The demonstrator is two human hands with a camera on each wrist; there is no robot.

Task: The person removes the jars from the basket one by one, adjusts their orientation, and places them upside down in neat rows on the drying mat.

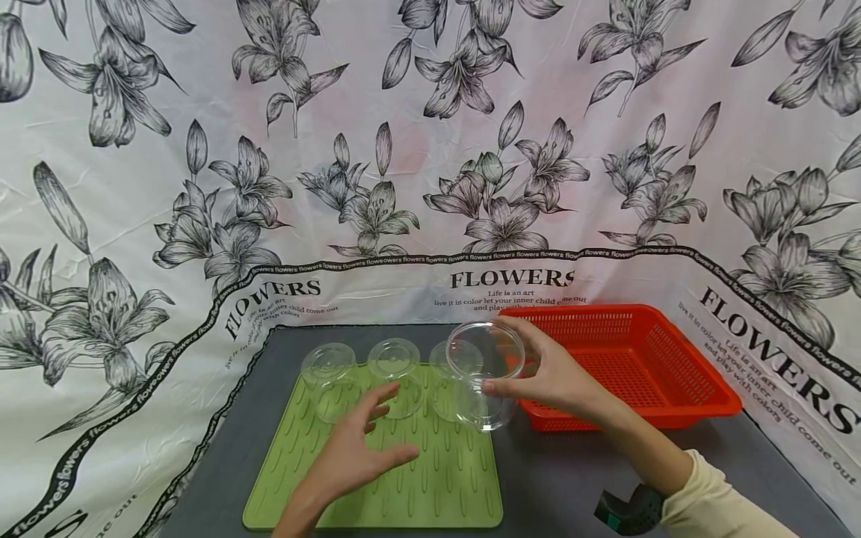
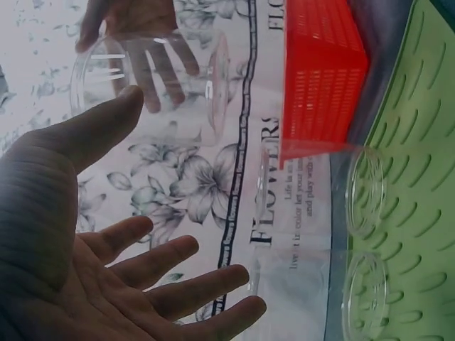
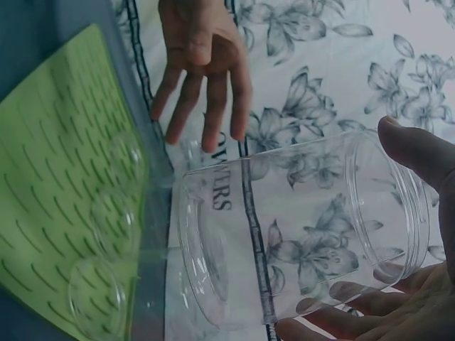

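Note:
My right hand (image 1: 554, 376) grips a clear plastic jar (image 1: 486, 392), thumb on one side and fingers on the other. It holds the jar roughly upright above the right side of a green ridged mat (image 1: 390, 489). In the right wrist view, the see-through jar (image 3: 306, 227) shows nothing inside, and the hand is around its ringed end. Three similar clear jars stand in a row along the mat's back: a left jar (image 1: 329, 373), a middle jar (image 1: 394, 366) and a right jar (image 1: 440, 388), partly behind the held one. Over the mat, my left hand (image 1: 346, 456) holds nothing, fingers spread.
A red perforated plastic basket (image 1: 699, 388) stands on the grey table (image 1: 572, 478) to the right of the mat, partly behind my right forearm. A white cloth with flower prints (image 1: 377, 291) hangs behind and along both sides of the table.

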